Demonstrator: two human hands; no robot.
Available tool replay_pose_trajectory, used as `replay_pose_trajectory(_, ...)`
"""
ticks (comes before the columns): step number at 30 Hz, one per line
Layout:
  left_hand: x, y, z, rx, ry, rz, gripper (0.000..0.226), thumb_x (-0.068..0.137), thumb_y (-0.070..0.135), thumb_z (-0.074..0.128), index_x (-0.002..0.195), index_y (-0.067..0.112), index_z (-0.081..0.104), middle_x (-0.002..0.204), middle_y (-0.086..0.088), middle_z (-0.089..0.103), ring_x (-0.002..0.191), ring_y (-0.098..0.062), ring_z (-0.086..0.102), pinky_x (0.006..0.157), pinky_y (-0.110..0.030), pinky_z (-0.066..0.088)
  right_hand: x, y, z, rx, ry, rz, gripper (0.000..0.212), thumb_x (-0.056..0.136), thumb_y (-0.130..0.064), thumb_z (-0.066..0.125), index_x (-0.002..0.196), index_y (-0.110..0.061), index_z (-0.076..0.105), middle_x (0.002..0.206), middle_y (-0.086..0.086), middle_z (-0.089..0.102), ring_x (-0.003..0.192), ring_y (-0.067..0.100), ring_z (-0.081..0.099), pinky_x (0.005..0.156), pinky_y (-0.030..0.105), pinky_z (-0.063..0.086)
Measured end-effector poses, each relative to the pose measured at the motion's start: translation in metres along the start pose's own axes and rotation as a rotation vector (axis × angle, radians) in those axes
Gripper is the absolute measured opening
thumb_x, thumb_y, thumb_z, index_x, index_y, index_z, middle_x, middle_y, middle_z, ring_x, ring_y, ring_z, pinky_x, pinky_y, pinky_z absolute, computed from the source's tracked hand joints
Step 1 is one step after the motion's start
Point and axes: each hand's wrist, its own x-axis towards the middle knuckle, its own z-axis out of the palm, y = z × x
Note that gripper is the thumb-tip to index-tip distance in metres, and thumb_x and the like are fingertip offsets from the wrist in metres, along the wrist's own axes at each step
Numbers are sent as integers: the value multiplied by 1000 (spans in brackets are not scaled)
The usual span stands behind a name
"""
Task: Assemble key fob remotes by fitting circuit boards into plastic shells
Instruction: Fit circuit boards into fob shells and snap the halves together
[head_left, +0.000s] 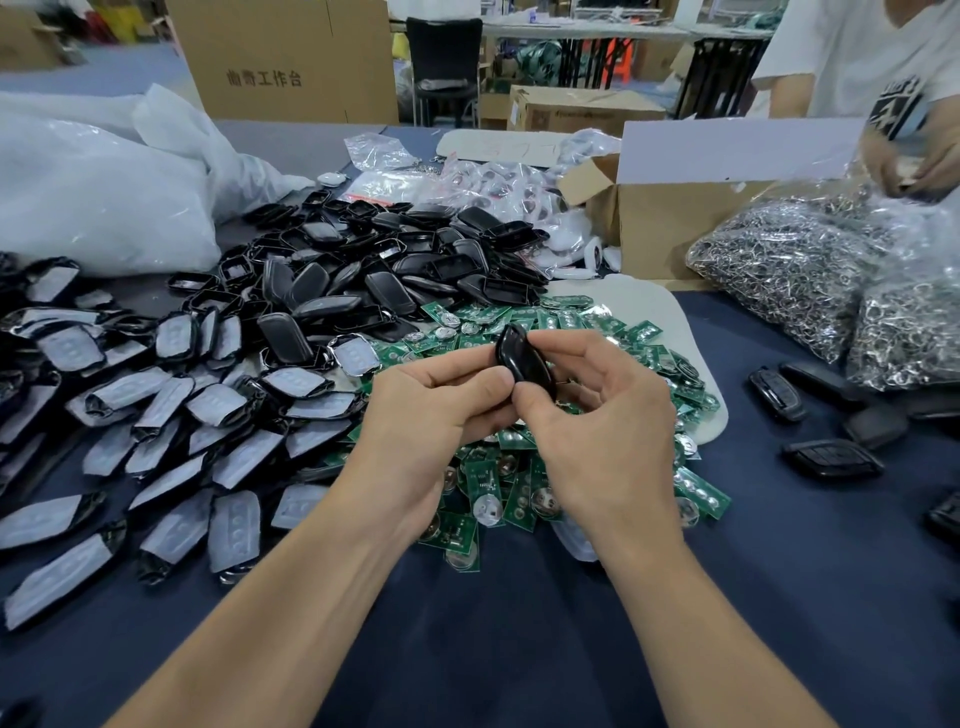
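Note:
A glossy black key fob shell is held edge-up above the table's middle. My left hand pinches its near end with thumb and curled fingers. My right hand grips its other side, thumb against the shell's lower edge. Under both hands lies a pile of green circuit boards with round silver cells. Black shell halves are heaped behind, and film-covered fob fronts spread to the left.
Finished black fobs lie at the right on the dark blue table cloth. Clear bags of metal rings and a cardboard box stand at the back right. Another person's hands work at far right. A white plastic bag sits back left.

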Motion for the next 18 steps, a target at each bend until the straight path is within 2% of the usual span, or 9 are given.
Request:
replay_pose_trajectory(7, -5, 2, 5, 139, 73, 121, 15, 92, 6, 74, 106, 7, 80, 92, -12, 81, 82, -20, 79, 69, -23, 61, -1, 0, 1, -77, 10, -36, 40, 76, -7, 82, 104, -36, 76, 94, -32, 73, 92, -12, 69, 76, 7, 52)
replay_pose_trajectory(9, -6, 2, 6, 137, 106, 137, 11, 91, 5, 75, 96, 13, 82, 87, -11, 81, 77, -18, 78, 66, -22, 60, -2, -1, 2, -139, 17, -60, 41, 75, -10, 85, 105, -37, 75, 92, -38, 69, 91, -13, 68, 78, 5, 50)
replay_pose_trajectory(11, -6, 3, 8, 142, 122, 149, 20, 92, 4, 74, 84, 19, 83, 84, -10, 80, 74, -18, 78, 64, -23, 60, -4, -4, 4, -188, 31, -75, 44, 74, -14, 86, 108, -39, 72, 90, -38, 69, 91, -10, 69, 80, 8, 53)
replay_pose_trajectory(12, -6, 3, 9, 148, 115, 153, 22, 93, 3, 73, 82, 20, 83, 84, -10, 80, 75, -19, 78, 65, -23, 60, -5, -5, 6, -209, 41, -82, 48, 74, -17, 86, 111, -41, 69, 92, -34, 70, 91, -7, 70, 83, 13, 56)
replay_pose_trajectory(14, -7, 2, 10, 147, 102, 159, 24, 94, 2, 69, 86, 19, 85, 86, -11, 81, 77, -21, 78, 67, -26, 61, -7, -9, 8, -258, 59, -106, 56, 74, -20, 84, 118, -46, 61, 109, -32, 66, 90, 0, 72, 86, 22, 60)
replay_pose_trajectory(16, -8, 1, 11, 130, 104, 163, 25, 95, 1, 68, 90, 18, 85, 88, -12, 81, 80, -24, 79, 69, -28, 62, -9, -12, 10, -307, 66, -145, 60, 75, -20, 82, 122, -46, 55, 122, -36, 55, 90, 2, 72, 85, 21, 59)
replay_pose_trajectory(18, -8, 1, 12, 124, 116, 175, 25, 94, 1, 69, 89, 20, 84, 88, -11, 81, 82, -25, 79, 69, -28, 63, -9, -13, 11, -322, 65, -175, 62, 75, -17, 81, 123, -45, 54, 125, -37, 52, 95, -1, 69, 85, 14, 56)
